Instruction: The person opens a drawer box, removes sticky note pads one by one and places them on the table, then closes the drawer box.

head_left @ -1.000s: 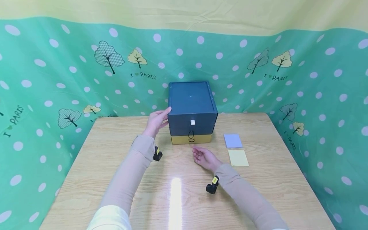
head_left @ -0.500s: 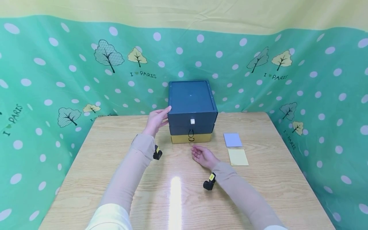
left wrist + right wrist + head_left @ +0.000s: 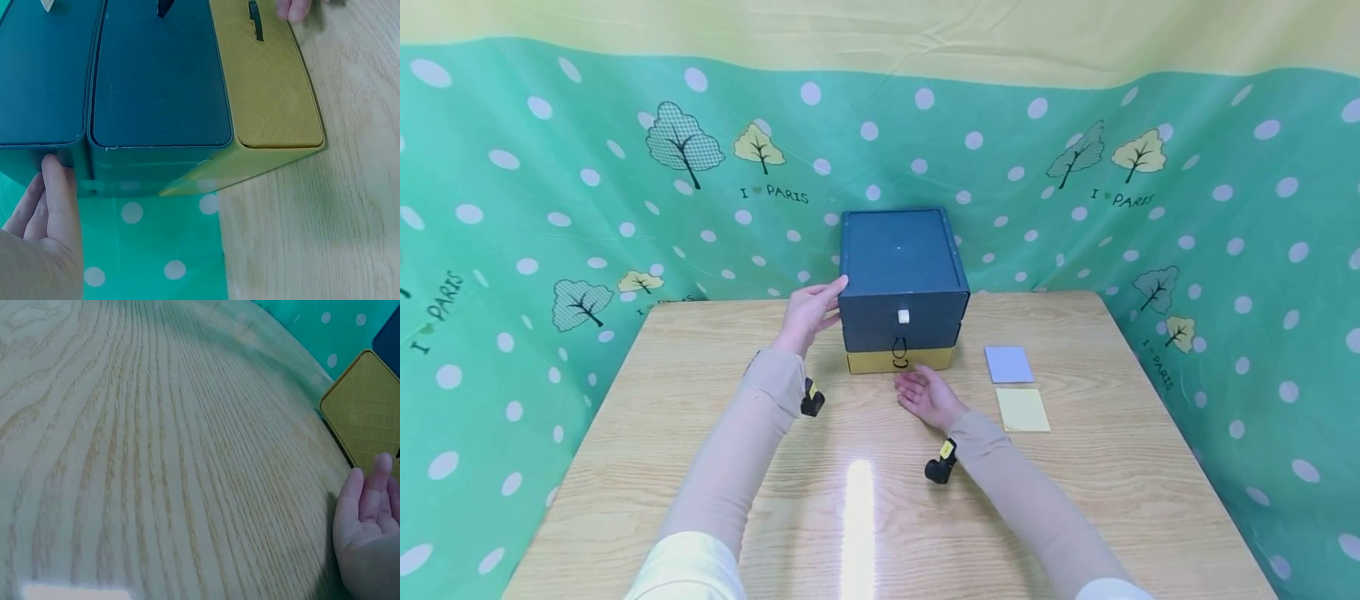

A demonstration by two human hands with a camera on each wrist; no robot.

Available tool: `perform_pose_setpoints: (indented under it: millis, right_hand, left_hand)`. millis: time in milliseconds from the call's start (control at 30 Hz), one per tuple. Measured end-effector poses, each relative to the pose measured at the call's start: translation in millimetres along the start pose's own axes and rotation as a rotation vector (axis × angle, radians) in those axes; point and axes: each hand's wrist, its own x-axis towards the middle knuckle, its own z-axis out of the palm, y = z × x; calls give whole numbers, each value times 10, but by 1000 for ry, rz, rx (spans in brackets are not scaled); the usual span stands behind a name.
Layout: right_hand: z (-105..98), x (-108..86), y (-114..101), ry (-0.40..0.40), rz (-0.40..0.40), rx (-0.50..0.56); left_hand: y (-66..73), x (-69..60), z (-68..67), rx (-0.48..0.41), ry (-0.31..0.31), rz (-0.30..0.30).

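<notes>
A stack of drawers stands at the back of the table in the head view. Two dark blue drawers (image 3: 868, 321) sit above a yellow drawer (image 3: 867, 362), all pushed in. The top one has a white knob (image 3: 904, 317); a black loop handle (image 3: 256, 22) is on the yellow front. My left hand (image 3: 805, 321) rests its extended fingers against the left side of the top blue drawer unit. Just in front of the yellow drawer hovers my right hand (image 3: 928, 398), its fingers loosely bent near the black handle, holding nothing; whether it touches the front, I cannot tell.
Right of the stack lie a lilac square of paper (image 3: 1009, 364) and, nearer me, a pale yellow one (image 3: 1023, 410), on the wooden table (image 3: 760, 500). A green dotted curtain (image 3: 737, 250) hangs behind the stack and along both sides.
My right hand has moved slightly forward, closer to the yellow drawer's front, and its palm has turned upward a little. My left hand stays against the stack.
</notes>
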Motion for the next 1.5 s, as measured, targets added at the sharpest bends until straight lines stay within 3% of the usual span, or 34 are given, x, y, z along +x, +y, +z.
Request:
perform_pose_setpoints:
  millis: [400, 1500]
  right_hand:
    - [90, 36, -83, -3, 0, -26]
    - [179, 104, -60, 117, 24, -84]
  left_hand:
    - [-5, 21, -12, -2, -7, 3]
    - [-9, -19, -15, -8, -29, 18]
